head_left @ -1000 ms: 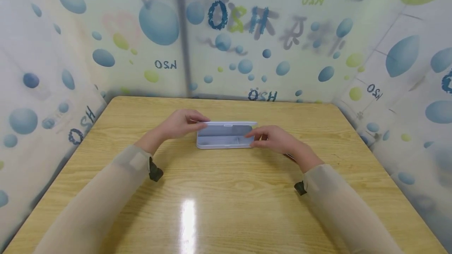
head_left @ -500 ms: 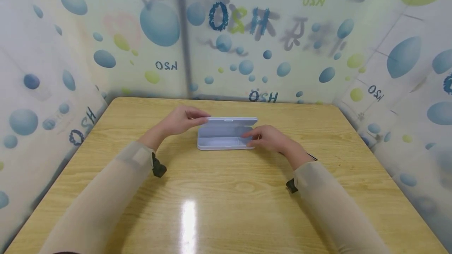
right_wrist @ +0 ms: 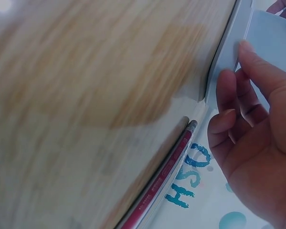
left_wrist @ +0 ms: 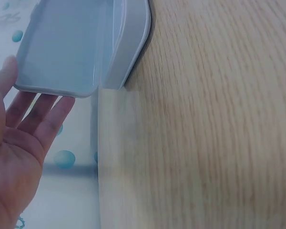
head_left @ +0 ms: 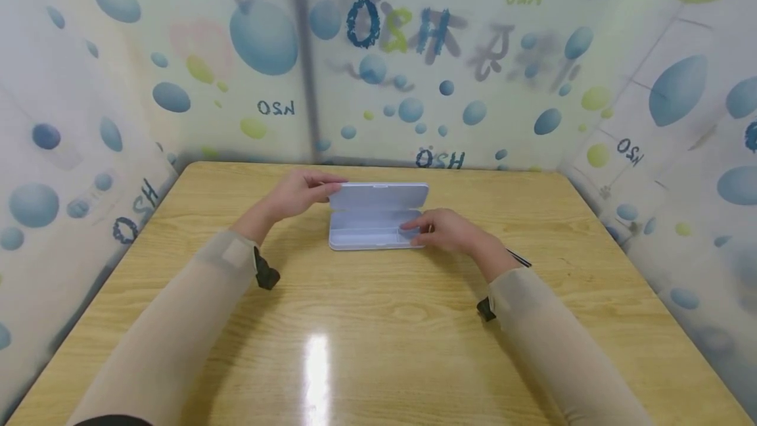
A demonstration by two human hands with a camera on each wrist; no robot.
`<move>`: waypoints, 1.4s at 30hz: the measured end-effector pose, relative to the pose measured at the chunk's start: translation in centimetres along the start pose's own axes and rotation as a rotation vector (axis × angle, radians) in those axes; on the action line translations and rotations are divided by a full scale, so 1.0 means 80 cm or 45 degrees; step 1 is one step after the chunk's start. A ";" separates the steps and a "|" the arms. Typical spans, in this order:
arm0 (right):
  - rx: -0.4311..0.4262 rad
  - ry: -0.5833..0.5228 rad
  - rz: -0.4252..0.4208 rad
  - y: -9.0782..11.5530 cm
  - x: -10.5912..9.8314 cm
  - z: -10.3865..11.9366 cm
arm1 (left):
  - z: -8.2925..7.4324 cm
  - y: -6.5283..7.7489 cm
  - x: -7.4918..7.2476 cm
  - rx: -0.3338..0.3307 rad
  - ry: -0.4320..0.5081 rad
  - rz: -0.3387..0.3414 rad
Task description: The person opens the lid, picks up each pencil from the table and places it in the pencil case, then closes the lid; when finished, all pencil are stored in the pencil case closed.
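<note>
A pale blue-white plastic pencil case rests on the table with its hinged lid raised. Inside it, a low divider sets off a small compartment toward the right end. At the lid's upper left corner, my left hand pinches the edge; in the left wrist view the thumb is on the inner face and the fingers are behind. My right hand holds the case's right end, and the right wrist view has the thumb tip on the rim with the other fingers curled close to the end wall.
A slim red pencil with a grey end lies on the wooden table right of the case, partly behind my right wrist. Curtain-like walls with blue and green dots stand behind and on both sides.
The lid has swung up and back from a low angle to nearly upright, my left hand rising with it. My right hand shifted slightly left and stayed at the case's right end.
</note>
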State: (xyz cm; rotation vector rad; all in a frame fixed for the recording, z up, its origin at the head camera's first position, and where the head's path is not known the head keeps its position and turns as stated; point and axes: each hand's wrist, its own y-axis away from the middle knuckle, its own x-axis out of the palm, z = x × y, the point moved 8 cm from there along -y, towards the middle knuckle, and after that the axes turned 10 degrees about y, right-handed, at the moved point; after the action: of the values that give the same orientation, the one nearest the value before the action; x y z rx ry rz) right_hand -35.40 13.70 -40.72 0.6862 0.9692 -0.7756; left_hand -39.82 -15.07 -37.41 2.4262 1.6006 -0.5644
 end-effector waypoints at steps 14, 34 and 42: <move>0.056 -0.046 0.047 -0.004 0.003 -0.010 | 0.013 -0.015 -0.010 -0.005 0.177 -0.103; 0.101 -0.166 0.077 -0.001 0.008 -0.013 | 0.049 -0.018 0.020 -0.147 -0.183 0.153; 0.083 -0.199 0.072 0.001 0.005 -0.009 | 0.057 -0.017 0.017 -0.144 -0.329 0.180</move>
State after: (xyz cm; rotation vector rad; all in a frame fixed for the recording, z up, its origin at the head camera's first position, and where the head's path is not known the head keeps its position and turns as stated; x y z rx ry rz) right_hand -35.47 14.20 -41.38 0.6960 0.7827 -0.8015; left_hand -41.54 -14.97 -42.09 2.2548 1.3104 -0.7080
